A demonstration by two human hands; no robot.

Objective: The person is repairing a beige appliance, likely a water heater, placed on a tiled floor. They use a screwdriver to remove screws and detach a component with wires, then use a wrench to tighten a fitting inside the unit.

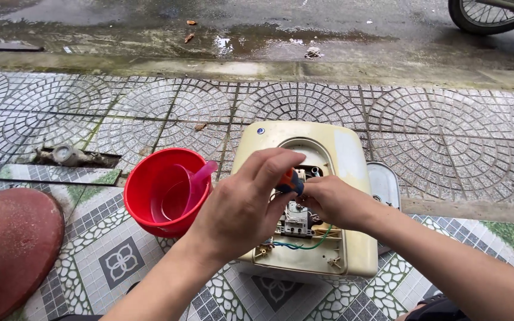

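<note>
Patterned paving tiles (447, 142) cover the ground outdoors, with a wet road (269, 30) along the far side and part of a wheel (483, 15) at the far right. On the left sits a red bucket (144, 196); inside it lies a translucent pink scoop (188, 187), its handle leaning over the right rim. A rounded dark-red object (13, 249) fills the near left corner.

Just right of the bucket lies a cream-coloured water heater (328, 154) with its front opened, showing a grey electrical part (295, 220) and green and blue wires (304, 244) inside. A pale cover (383, 184) rests against its right side.

Both hands meet over the opening. The left hand (242, 208) is closed round a screwdriver (291, 181) with an orange and blue handle, which shows between thumb and fingers. The tool's long axis runs from the near left toward the far right, its handle end uppermost; the shaft and tip are hidden behind the hands. The right hand (334, 202) is loosely curled, its fingertips touching the parts inside the opening just beside the screwdriver; whether it grips anything cannot be told.
</note>
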